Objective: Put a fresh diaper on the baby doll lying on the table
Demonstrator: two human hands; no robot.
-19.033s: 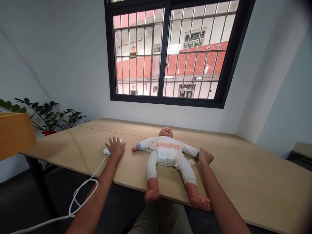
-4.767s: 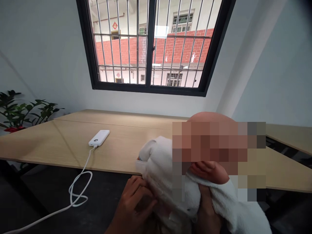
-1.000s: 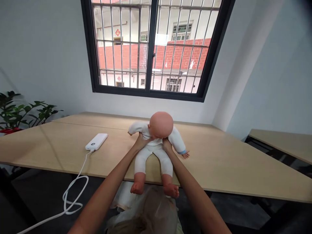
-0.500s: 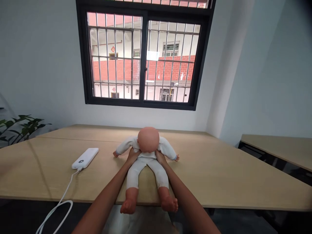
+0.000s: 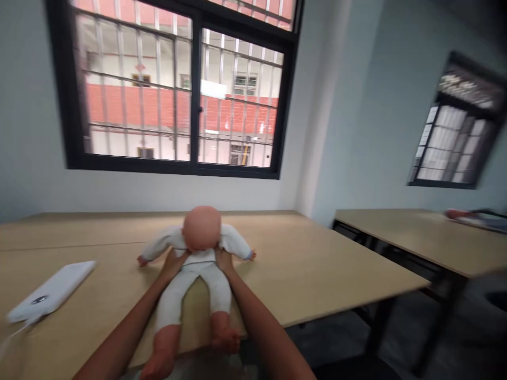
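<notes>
A baby doll (image 5: 201,257) in white clothes sits at the table's near edge, its bald head tipped forward and its feet hanging over the edge. My left hand (image 5: 174,264) grips the doll's torso under the arm on the left. On the other side, my right hand (image 5: 224,259) holds the torso under the other arm. Both sets of fingers are partly hidden behind the doll's body. The doll's arms spread out to the sides above my wrists.
A white power bank (image 5: 53,290) with a white cable lies left on the wooden table (image 5: 301,269). To the right, past a gap, stands a second table (image 5: 404,232) with blurred items on it. A barred window (image 5: 178,95) is in the wall ahead.
The view has swung to the right, so the doll, power bank and window sit further left and a second window shows. Both hands keep their hold on the doll.
</notes>
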